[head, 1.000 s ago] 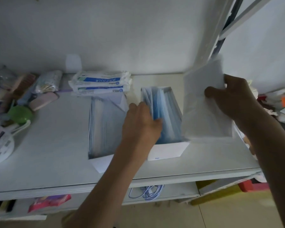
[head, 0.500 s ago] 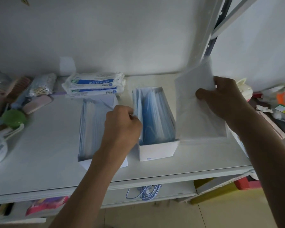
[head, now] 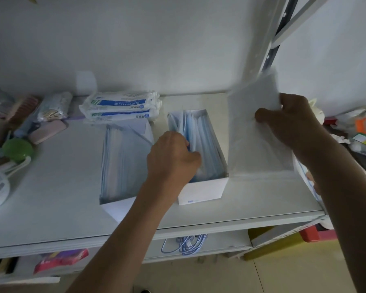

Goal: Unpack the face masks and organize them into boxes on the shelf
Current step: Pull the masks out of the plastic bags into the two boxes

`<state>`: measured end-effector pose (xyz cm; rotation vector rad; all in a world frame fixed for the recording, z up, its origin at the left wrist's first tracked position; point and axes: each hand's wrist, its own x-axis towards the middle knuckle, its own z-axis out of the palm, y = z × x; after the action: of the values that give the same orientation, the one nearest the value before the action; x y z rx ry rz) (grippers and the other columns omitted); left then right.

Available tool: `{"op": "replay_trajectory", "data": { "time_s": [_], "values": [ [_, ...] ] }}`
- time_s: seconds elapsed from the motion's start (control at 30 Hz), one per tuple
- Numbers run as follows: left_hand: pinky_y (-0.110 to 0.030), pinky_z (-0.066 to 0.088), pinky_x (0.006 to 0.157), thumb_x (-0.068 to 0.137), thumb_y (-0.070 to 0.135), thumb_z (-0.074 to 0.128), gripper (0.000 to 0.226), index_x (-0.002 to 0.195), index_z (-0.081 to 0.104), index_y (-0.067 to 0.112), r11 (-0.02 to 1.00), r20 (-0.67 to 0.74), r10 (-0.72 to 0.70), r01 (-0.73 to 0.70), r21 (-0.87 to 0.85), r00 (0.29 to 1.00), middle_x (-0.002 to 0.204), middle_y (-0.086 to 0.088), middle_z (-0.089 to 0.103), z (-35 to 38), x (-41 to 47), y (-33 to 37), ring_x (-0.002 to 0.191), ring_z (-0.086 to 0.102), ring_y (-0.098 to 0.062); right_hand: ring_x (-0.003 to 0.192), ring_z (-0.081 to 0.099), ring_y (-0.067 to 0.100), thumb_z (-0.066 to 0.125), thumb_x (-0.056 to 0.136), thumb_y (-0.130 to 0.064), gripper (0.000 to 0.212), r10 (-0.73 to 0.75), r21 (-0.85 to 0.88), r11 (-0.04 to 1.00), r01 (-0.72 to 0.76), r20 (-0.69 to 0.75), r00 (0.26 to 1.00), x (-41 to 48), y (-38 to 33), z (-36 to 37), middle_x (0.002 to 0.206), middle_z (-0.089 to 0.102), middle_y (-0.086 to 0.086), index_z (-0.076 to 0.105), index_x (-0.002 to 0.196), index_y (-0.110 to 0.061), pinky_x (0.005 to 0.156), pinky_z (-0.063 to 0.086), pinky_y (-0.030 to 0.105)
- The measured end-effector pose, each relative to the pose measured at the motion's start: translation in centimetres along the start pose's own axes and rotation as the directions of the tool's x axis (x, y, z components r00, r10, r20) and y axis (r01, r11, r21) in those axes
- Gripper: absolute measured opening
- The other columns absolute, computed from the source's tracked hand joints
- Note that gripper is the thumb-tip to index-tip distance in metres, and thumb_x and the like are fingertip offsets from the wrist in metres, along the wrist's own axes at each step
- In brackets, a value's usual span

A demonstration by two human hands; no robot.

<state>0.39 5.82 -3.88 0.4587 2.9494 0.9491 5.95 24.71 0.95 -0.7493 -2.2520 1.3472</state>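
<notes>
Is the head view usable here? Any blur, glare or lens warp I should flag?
Head view: dim, bluish light, no glare; the white wrapper pinched by the right hand is motion-smeared along its top edge; the left hand gripping blue masks reads clearly; wide-angle bends the shelf edge.

The left forearm point(head: 129, 240) is long and slim, bare from the view's bottom edge to the left hand point(head: 173, 159), whose back and knuckles show. The right forearm point(head: 347, 187) looks thicker, bare from the right edge to the right hand point(head: 292, 123), whose back and thumb show.
</notes>
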Motion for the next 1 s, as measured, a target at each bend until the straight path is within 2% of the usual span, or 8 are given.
{"op": "replay_trajectory", "data": {
  "time_s": [0.17,0.23,0.4,0.53,0.67,0.73,0.83,1.0],
  "values": [
    [-0.034,0.05,0.078,0.079,0.016,0.063,0.01,0.081,0.072,0.013,0.998,0.04,-0.009,0.011,-0.056,0.999,0.088,-0.012,0.072,-1.1,0.4,-0.7,0.085,0.066,-0.031,0.054,0.055,0.013,0.06,0.079,-0.005,0.012,0.007,0.006,1.0,-0.007,-0.022,1.0,0.1,0.0,-0.6,0.067,0.062,-0.001,0.066,0.085,-0.013,0.048,0.047,0.016],
    [-0.034,0.053,0.084,0.08,0.012,0.063,0.016,0.09,0.075,0.012,0.99,0.059,-0.036,0.044,-0.135,0.998,0.09,-0.009,0.072,-1.6,0.7,-1.1,0.088,0.066,-0.028,0.054,0.056,0.011,0.06,0.079,-0.005,0.012,0.004,-0.002,1.0,-0.004,-0.008,1.0,0.0,0.1,-0.6,0.068,0.063,-0.002,0.066,0.086,-0.013,0.046,0.046,0.014],
    [-0.008,0.039,0.065,0.082,0.015,0.069,0.025,0.107,0.073,0.02,0.95,0.094,-0.1,0.123,-0.288,0.991,0.09,0.006,0.068,-2.3,1.5,-2.4,0.081,0.061,-0.007,0.062,0.061,0.015,0.061,0.079,-0.007,0.017,-0.001,0.007,1.0,0.001,0.001,1.0,-0.1,0.5,-0.3,0.075,0.067,-0.003,0.068,0.094,-0.012,0.058,0.049,0.023],
    [-0.018,0.048,0.08,0.082,0.014,0.073,0.026,0.107,0.074,0.021,0.867,0.164,-0.145,0.205,-0.455,0.976,0.095,0.004,0.074,-2.3,1.8,-3.0,0.084,0.066,-0.005,0.065,0.062,0.016,0.061,0.079,-0.007,0.018,-0.003,0.004,1.0,0.003,0.019,1.0,-0.2,0.8,0.0,0.08,0.069,0.001,0.068,0.095,-0.011,0.062,0.052,0.027],
    [-0.019,0.047,0.087,0.084,0.01,0.067,0.019,0.098,0.076,0.02,0.883,0.125,-0.128,0.17,-0.438,0.984,0.096,0.004,0.075,-1.6,1.8,-2.7,0.094,0.067,-0.009,0.069,0.062,0.016,0.062,0.079,-0.008,0.027,-0.003,0.001,1.0,0.003,0.034,0.999,-0.2,0.8,0.4,0.086,0.069,0.004,0.067,0.105,-0.007,0.059,0.048,0.024],
    [-0.011,0.046,0.08,0.085,0.012,0.066,0.022,0.104,0.075,0.018,0.9,0.101,-0.127,0.157,-0.407,0.987,0.101,0.002,0.074,-1.3,1.8,-2.4,0.094,0.066,-0.009,0.067,0.061,0.013,0.062,0.08,-0.009,0.025,-0.009,-0.017,1.0,0.01,0.047,0.999,-0.3,0.8,0.7,0.083,0.067,0.002,0.067,0.104,-0.008,0.055,0.046,0.022],
    [0.003,0.039,0.056,0.086,0.01,0.063,0.023,0.104,0.075,0.019,0.89,0.108,-0.151,0.182,-0.418,0.983,0.101,0.005,0.073,-1.2,2.0,-2.1,0.087,0.065,-0.003,0.067,0.061,0.014,0.062,0.08,-0.009,0.024,-0.018,-0.017,1.0,0.019,0.061,0.998,-0.4,0.7,0.8,0.084,0.067,0.001,0.067,0.103,-0.009,0.054,0.045,0.022],
    [-0.014,0.046,0.069,0.084,0.004,0.062,0.026,0.082,0.076,0.027,0.835,0.159,-0.188,0.243,-0.493,0.969,0.083,0.011,0.073,-1.4,2.2,-2.1,0.082,0.065,-0.004,0.067,0.06,0.014,0.062,0.079,-0.009,0.024,-0.021,-0.021,1.0,0.022,0.056,0.998,-0.5,0.6,0.8,0.083,0.066,0.001,0.067,0.103,-0.009,0.054,0.044,0.022]
  ]
}}
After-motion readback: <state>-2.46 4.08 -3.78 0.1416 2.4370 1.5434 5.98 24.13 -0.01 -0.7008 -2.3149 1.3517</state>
